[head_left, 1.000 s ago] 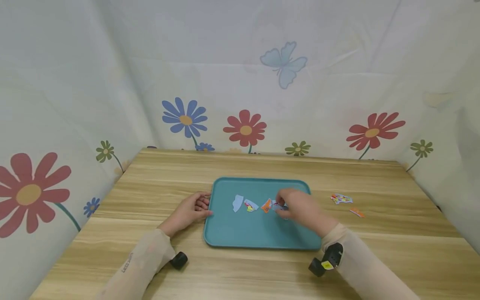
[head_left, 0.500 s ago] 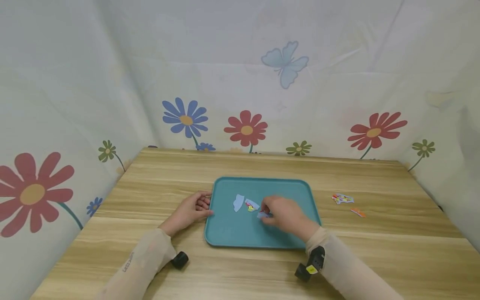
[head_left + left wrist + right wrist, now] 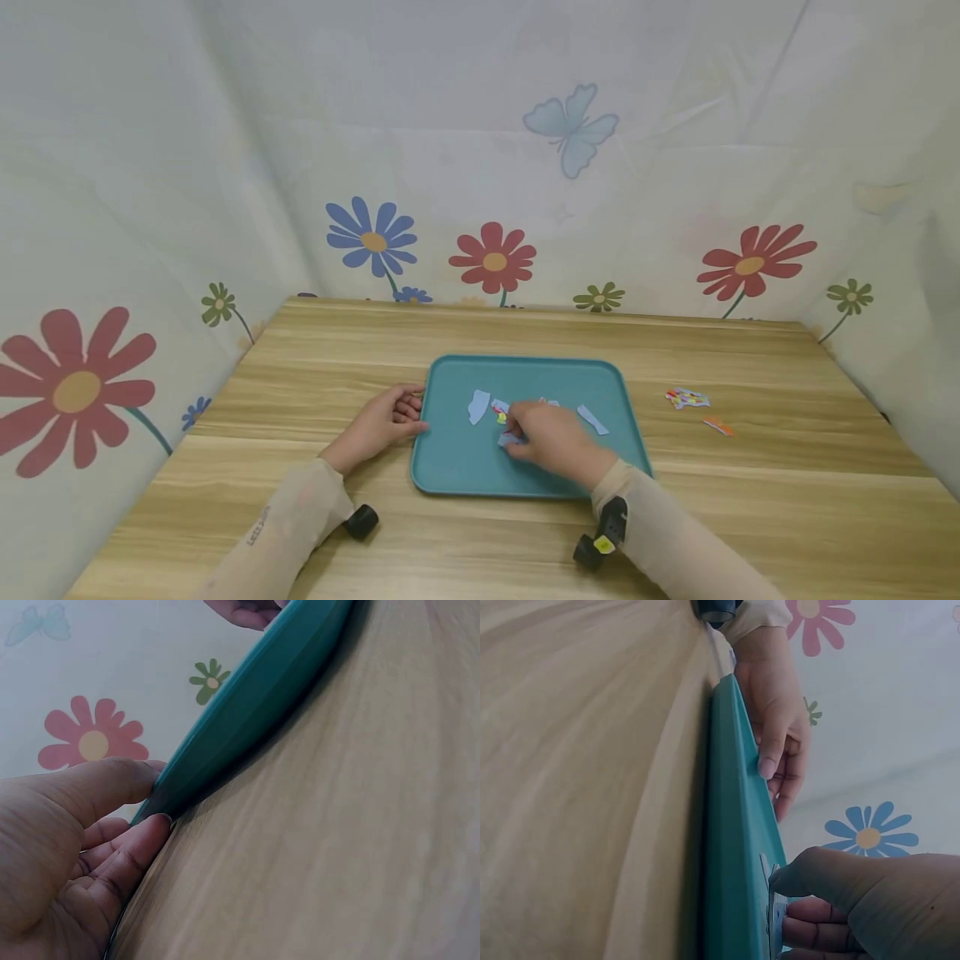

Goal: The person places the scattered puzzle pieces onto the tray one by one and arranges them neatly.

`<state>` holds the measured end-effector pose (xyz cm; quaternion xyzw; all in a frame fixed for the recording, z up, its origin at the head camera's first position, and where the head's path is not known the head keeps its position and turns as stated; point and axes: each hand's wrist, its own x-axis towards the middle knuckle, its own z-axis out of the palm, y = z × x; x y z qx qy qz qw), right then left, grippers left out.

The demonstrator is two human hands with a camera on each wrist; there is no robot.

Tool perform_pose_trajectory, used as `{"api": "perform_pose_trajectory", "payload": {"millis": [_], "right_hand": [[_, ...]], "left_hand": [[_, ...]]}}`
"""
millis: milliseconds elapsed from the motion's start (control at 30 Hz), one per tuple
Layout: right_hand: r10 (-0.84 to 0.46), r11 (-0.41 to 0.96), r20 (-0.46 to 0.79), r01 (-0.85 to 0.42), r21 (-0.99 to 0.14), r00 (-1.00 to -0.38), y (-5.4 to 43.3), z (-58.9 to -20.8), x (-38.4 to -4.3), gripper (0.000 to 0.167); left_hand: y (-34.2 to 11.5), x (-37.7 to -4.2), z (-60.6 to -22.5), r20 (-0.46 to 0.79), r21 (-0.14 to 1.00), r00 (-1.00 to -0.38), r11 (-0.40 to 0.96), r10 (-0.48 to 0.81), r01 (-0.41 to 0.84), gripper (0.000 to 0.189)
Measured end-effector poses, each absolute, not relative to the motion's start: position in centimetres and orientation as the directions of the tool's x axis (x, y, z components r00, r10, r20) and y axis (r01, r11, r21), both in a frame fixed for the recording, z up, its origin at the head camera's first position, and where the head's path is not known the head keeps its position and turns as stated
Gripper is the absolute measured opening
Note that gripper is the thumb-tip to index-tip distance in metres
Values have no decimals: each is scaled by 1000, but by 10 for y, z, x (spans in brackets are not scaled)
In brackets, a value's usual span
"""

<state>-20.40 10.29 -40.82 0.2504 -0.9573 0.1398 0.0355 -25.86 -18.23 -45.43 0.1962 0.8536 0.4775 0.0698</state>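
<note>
A teal tray [image 3: 465, 471] lies on the wooden table. My left hand [image 3: 384, 423] holds its left rim, thumb over the edge and fingers against the outer side in the left wrist view. Above the tray's middle, my right hand [image 3: 555, 437] pinches a pale blue puzzle piece [image 3: 510, 439] between thumb and fingers; the fingers partly cover it. Just beyond those fingers lies a blue, red and yellow puzzle piece [image 3: 500, 410], partly hidden. To its left rests a plain pale blue piece [image 3: 478, 406], and a narrow pale blue piece [image 3: 593, 419] lies right of the hand.
Right of the tray, a multicoloured piece [image 3: 687, 398] and a small orange piece [image 3: 718, 427] lie on the table [image 3: 750, 500]. A flower-printed cloth [image 3: 420, 150] stands behind the table and along its sides. Both wrists carry black cameras.
My right hand has moved left and slightly nearer across the tray with the pale blue piece, uncovering the narrow piece at the right. My left hand stays at the rim.
</note>
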Motion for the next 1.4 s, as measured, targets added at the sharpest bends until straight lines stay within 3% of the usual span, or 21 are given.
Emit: {"api": "perform_pose_trajectory", "payload": {"millis": [433, 967, 1400], "right_hand": [[-491, 838, 159, -514, -183, -857, 96, -413, -202, 15], [-472, 833, 129, -489, -260, -872, 102, -403, -203, 24], [-487, 824, 180, -518, -230, -855, 128, -380, -204, 24]], "left_hand": [[-182, -257, -453, 61, 849, -914, 461, 400, 259, 59], [-183, -256, -453, 55, 860, -914, 446, 403, 249, 60], [-183, -259, -450, 50, 854, -914, 457, 402, 248, 60]]}}
